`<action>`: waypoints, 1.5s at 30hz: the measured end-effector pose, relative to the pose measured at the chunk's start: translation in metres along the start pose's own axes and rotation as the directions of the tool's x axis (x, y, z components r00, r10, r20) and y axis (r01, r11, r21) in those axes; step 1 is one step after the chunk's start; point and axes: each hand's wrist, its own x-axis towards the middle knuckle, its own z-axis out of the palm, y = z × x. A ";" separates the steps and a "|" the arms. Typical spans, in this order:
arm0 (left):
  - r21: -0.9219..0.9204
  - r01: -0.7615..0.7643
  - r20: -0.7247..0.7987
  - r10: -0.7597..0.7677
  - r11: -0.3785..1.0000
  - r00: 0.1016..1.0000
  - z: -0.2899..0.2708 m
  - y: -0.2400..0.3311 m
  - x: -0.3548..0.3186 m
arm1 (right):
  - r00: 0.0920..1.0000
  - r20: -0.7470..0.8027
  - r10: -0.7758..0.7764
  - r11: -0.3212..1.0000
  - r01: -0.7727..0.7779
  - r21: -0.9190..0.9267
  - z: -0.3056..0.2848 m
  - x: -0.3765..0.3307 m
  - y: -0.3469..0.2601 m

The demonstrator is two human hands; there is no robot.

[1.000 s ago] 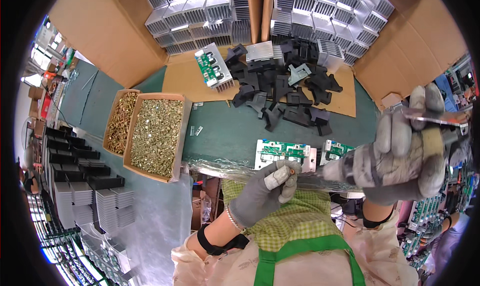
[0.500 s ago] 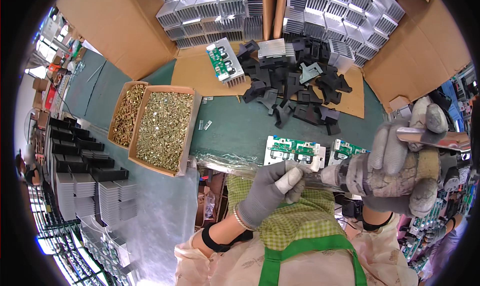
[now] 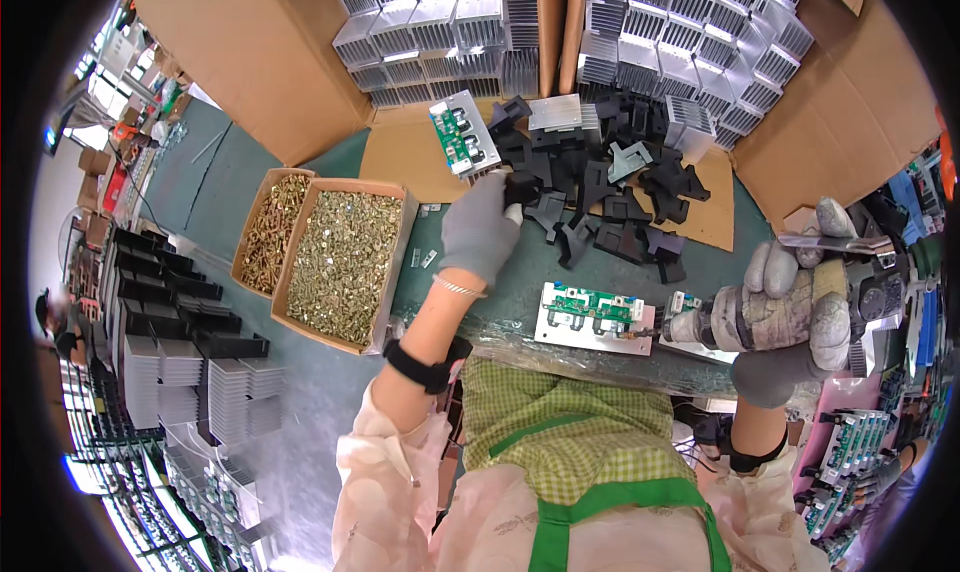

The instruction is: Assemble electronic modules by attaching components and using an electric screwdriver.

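Left hand [image 3: 480, 230], grey-gloved, is out over the green table [image 3: 480, 302], fingertips pinched on a black plastic bracket [image 3: 522, 188] at the near edge of the black pile [image 3: 610, 187]; the piece sits right at the fingertips, just beside the upright circuit board [image 3: 458, 134]. Right hand [image 3: 800, 307] is wrapped tight round a powered screwdriver [image 3: 745, 317], its nose beside the flat board assembly [image 3: 590, 317].

The person wears grey knit gloves on the left grip [image 3: 482, 230] and right grip [image 3: 790, 307], black wristbands, pale pink sleeves, and a green-checked apron with green straps.
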 end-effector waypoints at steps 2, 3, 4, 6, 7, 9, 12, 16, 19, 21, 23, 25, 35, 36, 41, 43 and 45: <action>-0.146 0.079 0.021 -0.076 0.986 0.997 -0.019 -0.002 -0.013 | 0.996 -0.022 0.091 0.996 -0.090 0.027 -0.006 -0.007 -0.005; -0.147 0.049 -0.012 -0.051 0.988 0.999 -0.029 -0.006 -0.025 | 0.994 -0.054 0.090 0.996 -0.091 -0.024 -0.008 -0.010 -0.006; -0.169 0.135 0.128 -0.114 0.976 0.985 -0.040 -0.010 -0.040 | 0.988 -0.109 0.111 0.994 -0.111 0.006 -0.010 -0.012 -0.006; -0.163 0.183 0.294 -0.129 0.970 0.947 -0.047 -0.013 -0.066 | 0.980 -0.143 0.137 0.988 -0.126 0.087 -0.013 -0.014 -0.003; -0.149 0.145 0.326 -0.090 0.978 0.941 -0.047 -0.014 -0.076 | 0.979 -0.138 0.148 0.989 -0.144 0.043 -0.013 -0.013 0.000; -0.028 0.062 0.294 -0.051 0.998 0.954 -0.047 -0.014 -0.089 | 0.990 -0.038 0.136 0.987 -0.132 0.093 -0.013 -0.011 0.006; 0.215 0.032 0.242 -0.085 0.976 0.967 -0.055 -0.019 -0.098 | 0.992 -0.001 0.126 0.989 -0.126 0.072 -0.009 -0.008 0.009; 0.281 -0.368 0.324 0.273 0.886 0.906 -0.061 -0.030 -0.099 | 0.968 -0.016 0.250 0.967 -0.249 0.058 -0.001 -0.018 0.002; 0.190 -0.333 0.393 0.239 0.924 0.888 -0.053 -0.035 -0.096 | 0.944 -0.033 0.328 0.944 -0.327 0.038 0.001 -0.025 0.001; 0.177 -0.315 0.336 0.244 0.932 0.910 -0.050 -0.032 -0.096 | 0.937 -0.023 0.348 0.938 -0.347 0.011 0.000 -0.026 0.003; 0.018 -0.170 0.250 0.160 0.985 0.955 -0.052 -0.026 -0.101 | 0.934 0.020 0.358 0.926 -0.357 0.119 -0.001 -0.026 0.005; -0.158 -0.091 0.233 0.127 0.983 0.964 -0.057 -0.014 -0.117 | 0.961 0.035 0.275 0.960 -0.276 0.043 -0.001 -0.025 0.006; -0.710 0.695 0.691 -0.076 0.118 0.719 -0.034 0.007 -0.158 | 0.936 0.154 0.317 0.933 -0.337 0.129 0.028 -0.014 0.012; -0.668 0.730 0.724 -0.101 0.144 0.683 -0.031 0.006 -0.157 | 0.940 0.130 0.316 0.935 -0.332 0.126 0.031 -0.014 0.016; -0.679 0.715 0.706 -0.120 0.163 0.698 -0.020 0.001 -0.153 | 0.938 0.119 0.326 0.941 -0.334 0.055 0.038 -0.014 0.028; -0.676 0.706 0.695 -0.136 0.212 0.706 -0.017 0.000 -0.152 | 0.939 0.119 0.321 0.945 -0.326 0.023 0.041 -0.012 0.031; -0.661 0.700 0.689 -0.152 0.269 0.709 -0.015 -0.002 -0.152 | 0.941 0.118 0.317 0.948 -0.317 -0.014 0.046 -0.008 0.034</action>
